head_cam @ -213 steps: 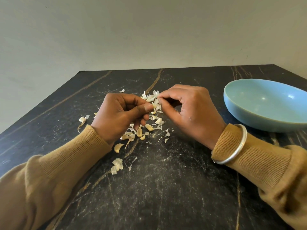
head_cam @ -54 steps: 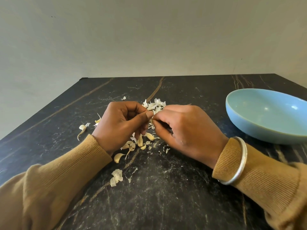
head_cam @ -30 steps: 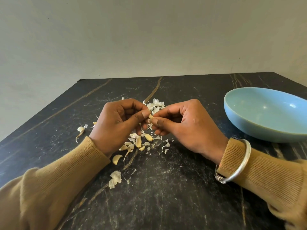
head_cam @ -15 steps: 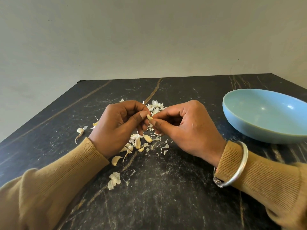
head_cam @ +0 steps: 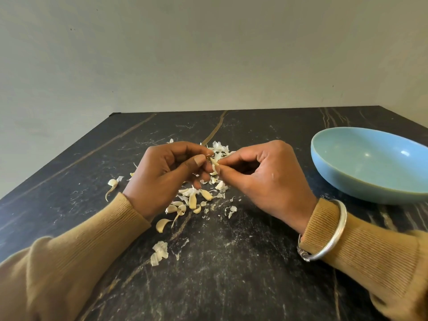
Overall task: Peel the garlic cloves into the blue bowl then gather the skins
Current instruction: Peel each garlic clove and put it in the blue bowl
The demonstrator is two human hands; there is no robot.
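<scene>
bare table (head_cam: pixel 266 274) between skins (head_cam: pixel 192 200) and bowl (head_cam: pixel 347 181).

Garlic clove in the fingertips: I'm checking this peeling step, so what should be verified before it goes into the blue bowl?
1. Garlic clove pinched by left hand and right hand: ok.
2. Its skin fully off: cannot tell.
3. Blue bowl upright, right of the right hand: ok.
4. Table bare between right hand and bowl: ok.
5. Loose skins gathered: not ok, scattered.
</scene>
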